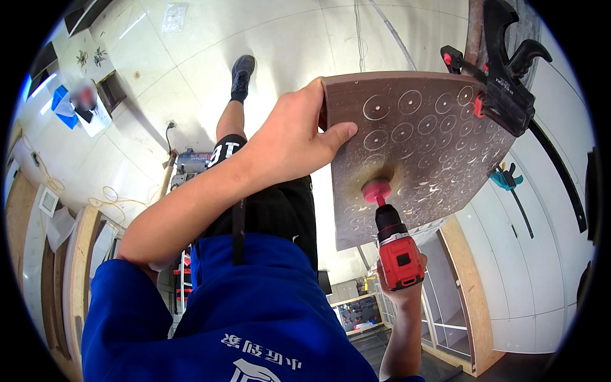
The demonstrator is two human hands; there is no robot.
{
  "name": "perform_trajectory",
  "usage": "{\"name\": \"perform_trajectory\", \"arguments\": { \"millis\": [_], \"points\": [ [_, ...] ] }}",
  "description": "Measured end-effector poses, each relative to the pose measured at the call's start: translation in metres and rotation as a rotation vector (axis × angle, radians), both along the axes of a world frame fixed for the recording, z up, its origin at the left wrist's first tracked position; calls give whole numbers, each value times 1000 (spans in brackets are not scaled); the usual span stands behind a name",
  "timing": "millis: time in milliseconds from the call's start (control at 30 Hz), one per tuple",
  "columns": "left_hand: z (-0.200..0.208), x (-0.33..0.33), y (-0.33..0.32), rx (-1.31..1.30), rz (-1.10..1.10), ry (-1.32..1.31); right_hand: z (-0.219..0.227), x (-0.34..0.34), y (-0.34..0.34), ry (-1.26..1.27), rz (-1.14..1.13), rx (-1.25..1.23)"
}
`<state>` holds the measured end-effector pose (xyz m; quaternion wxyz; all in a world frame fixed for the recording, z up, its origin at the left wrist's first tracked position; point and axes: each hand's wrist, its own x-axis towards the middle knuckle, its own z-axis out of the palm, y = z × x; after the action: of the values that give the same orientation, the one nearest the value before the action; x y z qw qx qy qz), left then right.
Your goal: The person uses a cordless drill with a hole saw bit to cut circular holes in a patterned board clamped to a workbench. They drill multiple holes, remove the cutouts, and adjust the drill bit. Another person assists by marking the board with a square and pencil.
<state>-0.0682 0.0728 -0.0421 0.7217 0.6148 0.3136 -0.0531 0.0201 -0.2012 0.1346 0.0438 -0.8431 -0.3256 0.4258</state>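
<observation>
My left hand grips the upper left corner of a brown board, thumb on its marked face and fingers behind the edge. Rings with centre dots cover that face in rows. Under the board's lower part, my right hand is wrapped round a red and black cordless drill, its grip mostly hidden behind the body. A round pink-red hole saw or disc bit in the chuck meets the board inside a dusty, yellowish patch. A black bar clamp bites the board's upper right corner.
A teal-handled clamp sits beyond the board's right edge. Wooden-framed cabinets stand at lower right. Behind my left arm are a grey power tool and a black plug. Yellow cord loops across the floor at left.
</observation>
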Motion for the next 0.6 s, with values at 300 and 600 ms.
{"name": "perform_trajectory", "arguments": {
  "millis": [300,600],
  "points": [
    [-2,-1,-1,13,-12,14,0,1,0,-27,65,26],
    [-5,-1,-3,0,-12,13,0,1,-1,21,2,7]
  ]
}}
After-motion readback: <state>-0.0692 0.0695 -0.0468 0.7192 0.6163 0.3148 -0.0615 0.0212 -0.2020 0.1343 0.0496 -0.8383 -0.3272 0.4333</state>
